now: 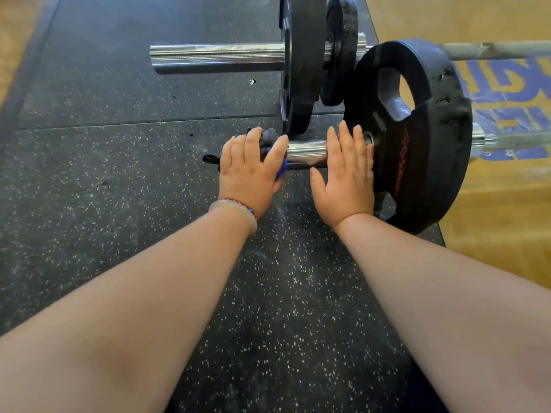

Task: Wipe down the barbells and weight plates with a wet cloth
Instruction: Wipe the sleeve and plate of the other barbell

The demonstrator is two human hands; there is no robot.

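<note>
Wrapping the free end of the near barbell sleeve (307, 149), a grey and blue cloth (269, 135) is gripped by the left hand (250, 168). Its fingers are curled over the fabric, apparently so that the damp surface is pressed round the chrome rather than only dabbed on top.

The right hand (346, 177) is laid flat across the same sleeve with fingers straight and nothing grasped. Its fingertips are set against the hub of the weight plate (423, 144). This placement is judged to be a brace, by which the bar is kept from rolling and the plate from sliding outward while the sleeve is rubbed.

The plate is carried upright on the sleeve, its lower edge on the rubber floor (119, 189), so the bar is held low and within reach.

A second barbell (214, 53) lies farther off, well apart from the hands, with a large plate (304, 55) and a small plate (343, 55) on it. These are judged not yet reached, since the wiping is centred on the near sleeve.

A bracelet (238, 210) is worn on the left wrist.
</note>
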